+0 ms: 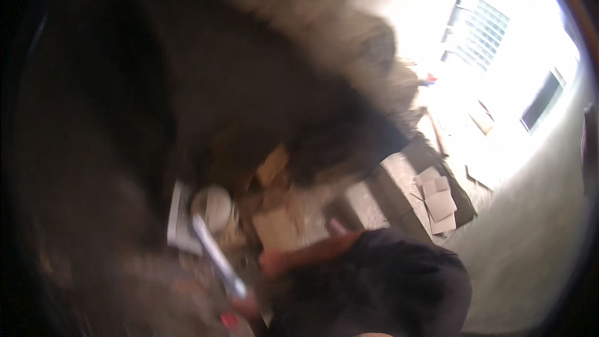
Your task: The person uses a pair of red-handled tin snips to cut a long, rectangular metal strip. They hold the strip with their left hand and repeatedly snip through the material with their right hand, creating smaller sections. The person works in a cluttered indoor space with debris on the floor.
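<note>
Motion smears much of the head view. My left hand [247,307], low in the picture, is closed around one end of a long, thin, pale strip-like tool [215,253] that points up and left; its kind cannot be made out. Beside this hand is a small red thing [229,320]. From a dark sleeve, my right forearm reaches leftward, and my right hand [270,264] is close to a tan cardboard piece [277,228]. Its fingers are too blurred to read. Beyond the tool's tip are a round whitish object [212,208] and a white slatted container [179,218].
A large dark brown shape [237,75], perhaps a person bending over, fills the upper middle. Several flat cardboard pieces [440,203] lie at the right. A pale wall [530,231] stands farther right, below a bright window grille [483,31].
</note>
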`<action>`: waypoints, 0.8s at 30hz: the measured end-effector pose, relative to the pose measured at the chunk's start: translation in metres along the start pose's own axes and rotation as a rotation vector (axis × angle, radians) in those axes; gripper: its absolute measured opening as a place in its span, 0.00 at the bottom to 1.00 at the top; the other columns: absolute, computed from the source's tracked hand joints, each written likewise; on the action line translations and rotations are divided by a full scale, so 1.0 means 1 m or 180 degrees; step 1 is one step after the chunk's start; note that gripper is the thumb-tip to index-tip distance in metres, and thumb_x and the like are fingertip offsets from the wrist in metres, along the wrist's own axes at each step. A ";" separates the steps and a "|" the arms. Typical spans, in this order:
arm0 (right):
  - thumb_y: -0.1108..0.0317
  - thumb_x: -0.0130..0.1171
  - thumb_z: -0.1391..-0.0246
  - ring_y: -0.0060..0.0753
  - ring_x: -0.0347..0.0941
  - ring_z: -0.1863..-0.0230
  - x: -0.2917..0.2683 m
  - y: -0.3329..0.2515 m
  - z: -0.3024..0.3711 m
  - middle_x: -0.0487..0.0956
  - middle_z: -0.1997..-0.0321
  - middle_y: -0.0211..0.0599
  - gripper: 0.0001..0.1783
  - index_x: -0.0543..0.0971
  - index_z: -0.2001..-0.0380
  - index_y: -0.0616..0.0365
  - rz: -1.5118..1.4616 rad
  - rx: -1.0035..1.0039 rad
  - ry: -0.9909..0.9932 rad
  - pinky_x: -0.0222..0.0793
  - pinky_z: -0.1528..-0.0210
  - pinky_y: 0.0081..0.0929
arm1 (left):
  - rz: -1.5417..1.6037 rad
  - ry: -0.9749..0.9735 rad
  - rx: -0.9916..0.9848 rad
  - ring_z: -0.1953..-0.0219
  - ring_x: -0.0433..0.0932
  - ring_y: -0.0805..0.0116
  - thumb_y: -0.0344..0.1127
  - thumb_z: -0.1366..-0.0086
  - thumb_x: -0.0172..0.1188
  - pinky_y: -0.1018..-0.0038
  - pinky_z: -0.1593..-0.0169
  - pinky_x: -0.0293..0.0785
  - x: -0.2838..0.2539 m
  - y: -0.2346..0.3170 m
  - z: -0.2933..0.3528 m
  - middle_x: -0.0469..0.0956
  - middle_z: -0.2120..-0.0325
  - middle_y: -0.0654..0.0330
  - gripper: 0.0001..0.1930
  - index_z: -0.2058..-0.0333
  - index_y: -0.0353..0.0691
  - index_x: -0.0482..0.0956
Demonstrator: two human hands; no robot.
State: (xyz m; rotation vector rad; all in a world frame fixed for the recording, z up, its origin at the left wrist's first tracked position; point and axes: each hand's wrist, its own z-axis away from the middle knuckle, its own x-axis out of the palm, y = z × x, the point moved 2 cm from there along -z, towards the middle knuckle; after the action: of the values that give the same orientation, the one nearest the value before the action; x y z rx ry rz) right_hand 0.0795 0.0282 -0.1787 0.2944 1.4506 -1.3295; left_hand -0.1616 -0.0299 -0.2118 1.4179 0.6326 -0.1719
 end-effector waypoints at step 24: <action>0.56 0.57 0.39 0.55 0.79 0.53 -0.025 -0.196 -0.087 0.81 0.55 0.53 0.24 0.72 0.44 0.57 -0.0091 -0.1674 -0.1747 0.73 0.50 0.43 | 0.3057 0.0843 -0.1511 0.84 0.75 0.69 0.32 0.48 0.67 0.73 0.79 0.70 -0.170 0.085 0.113 0.76 0.81 0.59 0.11 0.67 0.34 0.78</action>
State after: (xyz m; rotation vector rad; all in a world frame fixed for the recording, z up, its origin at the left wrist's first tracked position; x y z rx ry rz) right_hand -0.1064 0.0439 -0.0700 -0.4092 1.2671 -0.9028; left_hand -0.2268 -0.1658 -0.0501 1.1454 0.1270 0.8805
